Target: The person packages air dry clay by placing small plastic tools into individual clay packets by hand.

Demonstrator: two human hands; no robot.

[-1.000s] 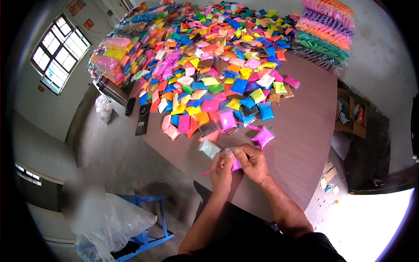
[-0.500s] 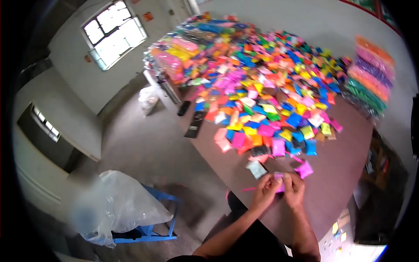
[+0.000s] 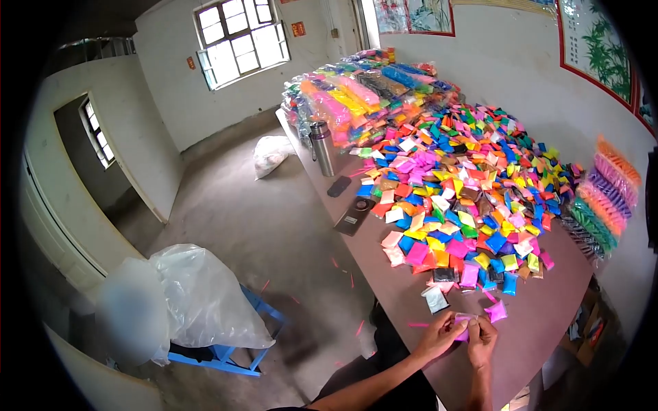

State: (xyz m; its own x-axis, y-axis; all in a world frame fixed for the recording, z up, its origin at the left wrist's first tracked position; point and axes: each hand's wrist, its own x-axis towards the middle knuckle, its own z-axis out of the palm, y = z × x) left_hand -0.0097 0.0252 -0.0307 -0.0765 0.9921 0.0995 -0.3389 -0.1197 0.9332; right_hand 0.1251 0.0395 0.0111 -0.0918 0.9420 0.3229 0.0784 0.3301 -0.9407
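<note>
Over the near part of the brown table (image 3: 510,346), my left hand (image 3: 437,340) and my right hand (image 3: 482,344) are close together. Between them is a small pink-purple packet (image 3: 463,335), pinched at its upper edge by the fingers of both hands. Part of it is hidden behind my fingers. Just beyond my right hand lies a bright pink packet (image 3: 495,311). A silvery-white packet (image 3: 434,300) rests beyond my left hand. One thin pink strip (image 3: 418,325) lies left of my left hand.
A large heap of colourful packets (image 3: 473,198) covers the table's far part, with bagged bundles (image 3: 356,96) behind. A steel flask (image 3: 322,149), a phone (image 3: 354,216) and stacked bundles (image 3: 603,195) stand or lie around it. A clear bag (image 3: 205,301) sits on a blue frame (image 3: 264,308).
The view has tilted upward and sharpened, so the table and hands appear lower and farther right. Both hands keep their pinch on the pink-purple packet.
</note>
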